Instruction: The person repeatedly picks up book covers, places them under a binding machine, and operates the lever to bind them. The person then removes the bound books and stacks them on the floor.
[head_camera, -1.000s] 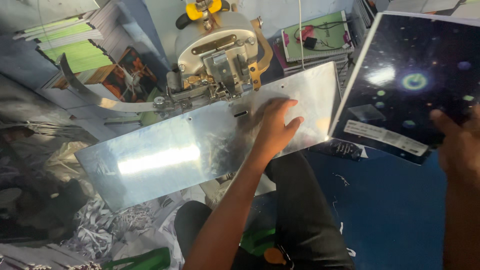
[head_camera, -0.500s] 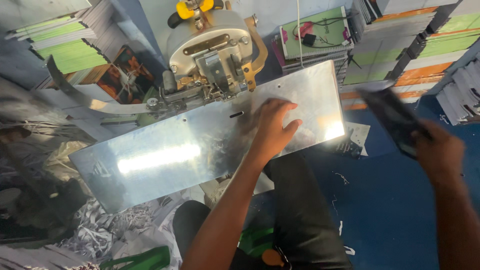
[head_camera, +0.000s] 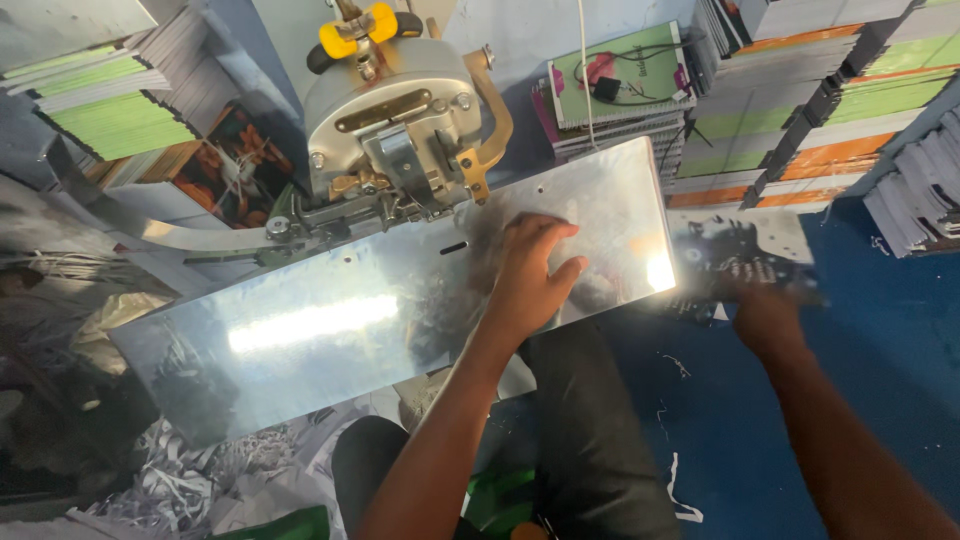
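Observation:
My left hand (head_camera: 530, 280) lies flat on a long shiny metal plate (head_camera: 300, 330), fingers spread, holding nothing. The plate is the table of a grey stitching machine (head_camera: 400, 120), whose head stands just behind the hand. My right hand (head_camera: 765, 318) reaches out low to the right of the plate's end and grips the near edge of a dark glossy booklet (head_camera: 740, 255). The booklet is blurred and lies almost flat just above the blue floor (head_camera: 880, 380).
Stacks of green, orange and white booklets (head_camera: 810, 90) line the back right, more stand at the back left (head_camera: 110, 110). A green notebook with a cable (head_camera: 620, 80) lies behind the plate. Paper shreds (head_camera: 190, 480) pile under the plate's left end. My knees are below.
My right hand has swung the dark booklet from upright at the far right down and leftward to low beside the plate's end. My left hand has stayed flat on the plate.

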